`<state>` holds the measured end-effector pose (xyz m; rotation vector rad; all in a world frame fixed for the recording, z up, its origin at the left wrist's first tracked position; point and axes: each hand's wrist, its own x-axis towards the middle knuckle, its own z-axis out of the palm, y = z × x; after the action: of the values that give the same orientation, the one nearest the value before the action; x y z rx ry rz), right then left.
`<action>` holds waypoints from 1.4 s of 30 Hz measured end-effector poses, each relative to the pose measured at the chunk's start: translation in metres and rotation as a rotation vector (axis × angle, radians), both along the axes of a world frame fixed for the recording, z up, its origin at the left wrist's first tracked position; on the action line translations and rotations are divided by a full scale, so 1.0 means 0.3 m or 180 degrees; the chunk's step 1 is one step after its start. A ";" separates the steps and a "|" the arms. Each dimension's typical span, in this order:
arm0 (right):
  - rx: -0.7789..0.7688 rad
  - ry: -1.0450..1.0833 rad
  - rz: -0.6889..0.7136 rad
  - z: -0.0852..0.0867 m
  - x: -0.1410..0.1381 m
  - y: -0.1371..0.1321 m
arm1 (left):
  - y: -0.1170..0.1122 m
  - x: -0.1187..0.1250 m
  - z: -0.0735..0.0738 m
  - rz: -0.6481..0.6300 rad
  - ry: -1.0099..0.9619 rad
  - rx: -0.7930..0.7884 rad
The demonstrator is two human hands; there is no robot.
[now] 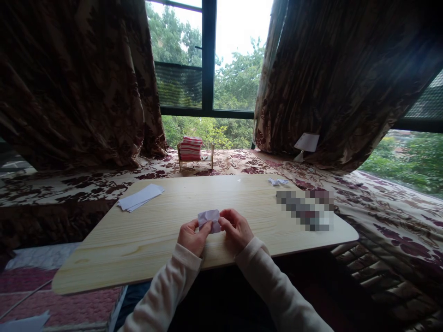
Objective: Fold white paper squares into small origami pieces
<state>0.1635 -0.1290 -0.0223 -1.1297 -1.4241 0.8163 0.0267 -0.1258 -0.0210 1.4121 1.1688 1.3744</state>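
Note:
A small folded piece of white paper (209,218) is held just above the light wooden table (145,240), near its front edge. My left hand (191,237) pinches the paper's left side with thumb and fingers. My right hand (236,228) grips its right side, fingers curled over the top. Both wrists rest at the table's edge, in cream sleeves.
A stack of white paper sheets (140,198) lies at the table's far left. A small folded paper piece (278,181) sits at the far right, beside a blurred-out patch. Behind, a small wooden rack with striped cloth (192,150) and a little white lamp (306,144) stand on the floral-covered sill.

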 end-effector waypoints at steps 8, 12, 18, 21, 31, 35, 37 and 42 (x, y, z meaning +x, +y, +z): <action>0.0216 -0.0109 0.0241 -0.006 -0.007 -0.007 | -0.009 0.001 0.010 -0.0230 0.0109 0.0047; 0.0289 -0.0143 0.0280 -0.014 -0.007 -0.006 | -0.013 0.000 0.013 -0.0280 0.0187 0.0019; 0.0325 -0.0095 0.0146 -0.020 0.000 -0.003 | -0.027 0.010 0.033 -0.0358 0.0402 0.0014; 0.0265 -0.0026 0.0144 -0.019 0.000 0.001 | -0.030 0.017 0.042 -0.0364 0.0476 0.0017; 0.0200 0.0054 0.0380 -0.023 -0.001 -0.003 | -0.012 0.002 0.013 -0.0328 0.0414 0.0016; 0.0222 -0.0090 0.0437 -0.016 -0.004 -0.005 | -0.016 -0.001 0.012 -0.0334 0.0331 -0.0011; 0.0249 -0.0250 0.0385 -0.016 -0.006 -0.003 | -0.020 -0.001 0.016 -0.0325 0.0268 -0.0008; 0.0354 -0.0685 0.0313 -0.024 -0.005 0.000 | -0.027 -0.001 0.020 -0.0313 0.0184 -0.0020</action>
<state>0.1620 -0.1290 -0.0296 -1.0939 -1.6943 0.6898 0.0265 -0.1338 -0.0150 1.4937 1.1241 1.2684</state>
